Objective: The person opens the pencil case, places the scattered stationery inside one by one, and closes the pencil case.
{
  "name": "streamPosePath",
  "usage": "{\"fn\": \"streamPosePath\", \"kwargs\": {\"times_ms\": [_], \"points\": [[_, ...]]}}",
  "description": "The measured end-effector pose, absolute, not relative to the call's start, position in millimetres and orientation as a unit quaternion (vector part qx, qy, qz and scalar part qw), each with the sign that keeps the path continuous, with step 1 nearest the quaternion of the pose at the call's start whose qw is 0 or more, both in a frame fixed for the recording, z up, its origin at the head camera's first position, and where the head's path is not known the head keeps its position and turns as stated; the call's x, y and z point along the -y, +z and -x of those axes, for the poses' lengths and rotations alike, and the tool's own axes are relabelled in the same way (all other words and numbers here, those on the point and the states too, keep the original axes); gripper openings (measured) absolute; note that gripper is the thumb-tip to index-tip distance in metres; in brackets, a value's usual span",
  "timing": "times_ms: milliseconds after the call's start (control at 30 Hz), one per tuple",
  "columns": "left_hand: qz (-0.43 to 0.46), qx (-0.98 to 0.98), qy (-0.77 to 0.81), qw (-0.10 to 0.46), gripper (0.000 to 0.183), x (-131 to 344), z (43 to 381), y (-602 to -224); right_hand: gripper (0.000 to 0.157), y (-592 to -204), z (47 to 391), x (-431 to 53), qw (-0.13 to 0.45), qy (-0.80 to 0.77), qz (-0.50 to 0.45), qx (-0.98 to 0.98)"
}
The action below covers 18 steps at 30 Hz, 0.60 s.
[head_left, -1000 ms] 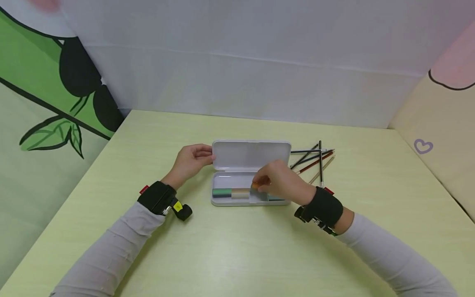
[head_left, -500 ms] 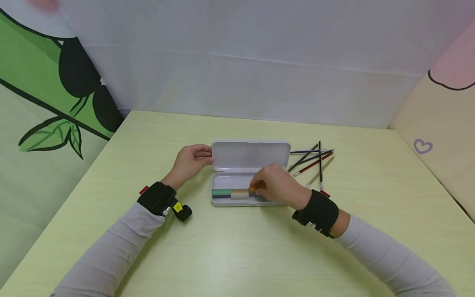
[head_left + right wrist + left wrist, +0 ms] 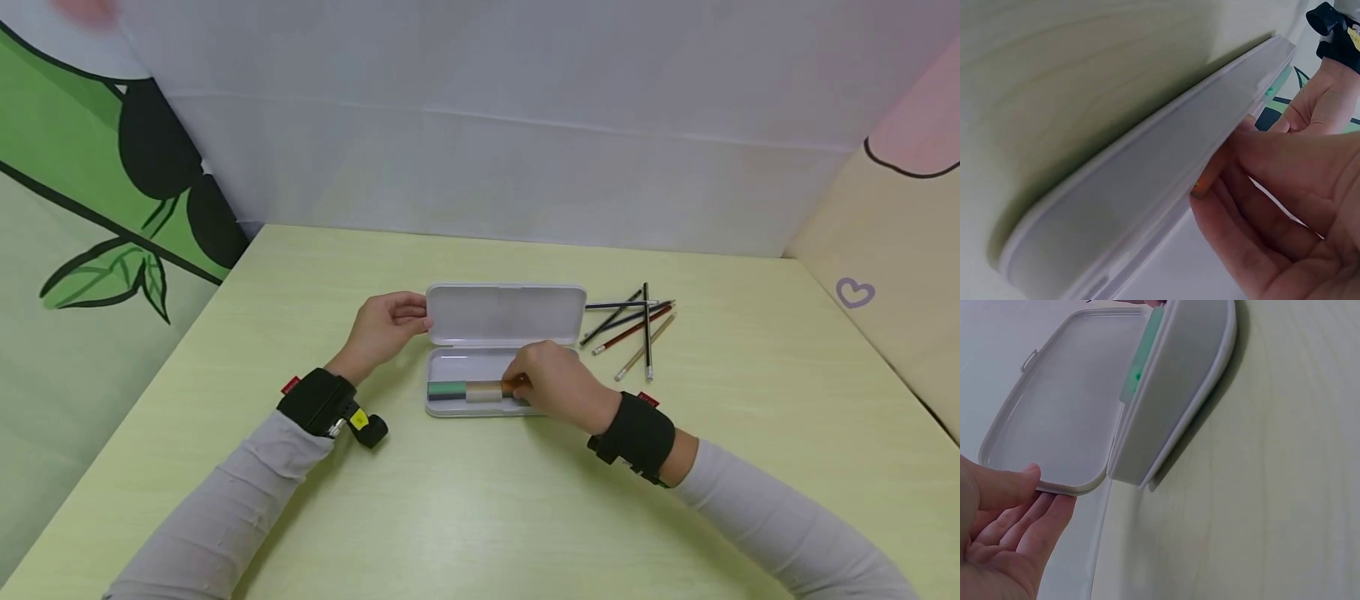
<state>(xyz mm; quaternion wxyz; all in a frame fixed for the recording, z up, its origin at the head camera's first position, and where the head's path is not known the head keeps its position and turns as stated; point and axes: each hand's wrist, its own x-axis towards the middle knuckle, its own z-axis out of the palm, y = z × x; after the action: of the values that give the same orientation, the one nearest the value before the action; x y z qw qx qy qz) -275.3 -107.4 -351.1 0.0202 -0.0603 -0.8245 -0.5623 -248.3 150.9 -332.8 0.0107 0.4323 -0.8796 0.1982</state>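
Note:
A white pencil case (image 3: 480,365) lies open on the table, its lid (image 3: 506,315) raised at the back. My left hand (image 3: 386,329) holds the lid's left edge, thumb on the inner face and fingers behind it, as the left wrist view shows. Inside the tray, a green and dark block (image 3: 447,390) lies at the left end, with a beige and white block (image 3: 483,391) beside it. My right hand (image 3: 558,382) pinches a small orange block (image 3: 1202,182) between thumb and fingers, low in the tray and right against the beige one. This hand hides the tray's right part.
Several pencils (image 3: 633,325) lie crossed in a loose pile to the right of the case, one end close to the lid. A pale wall cloth (image 3: 480,167) stands behind the table's back edge.
My right hand has moved a little left and down with the orange block, now close against the beige one. My left hand stays on the lid.

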Motion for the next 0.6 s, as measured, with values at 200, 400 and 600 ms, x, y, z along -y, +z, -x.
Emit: {"fn": "streamPosePath", "kwargs": {"times_ms": [200, 400, 600], "points": [[0.054, 0.828, -0.557, 0.016, 0.031, 107.6, 274.1, -349.5, 0.011, -332.8, 246.6, -150.6, 0.017, 0.185, -0.429, 0.884], [0.056, 0.828, -0.557, 0.018, 0.031, 108.2, 273.9, -348.9, 0.01, -334.1, 247.3, -151.1, 0.012, 0.202, -0.431, 0.88], [0.051, 0.829, -0.557, 0.015, 0.031, 108.2, 274.4, -348.8, 0.007, -333.6, 249.8, -155.6, -0.012, 0.226, -0.428, 0.875]]}}
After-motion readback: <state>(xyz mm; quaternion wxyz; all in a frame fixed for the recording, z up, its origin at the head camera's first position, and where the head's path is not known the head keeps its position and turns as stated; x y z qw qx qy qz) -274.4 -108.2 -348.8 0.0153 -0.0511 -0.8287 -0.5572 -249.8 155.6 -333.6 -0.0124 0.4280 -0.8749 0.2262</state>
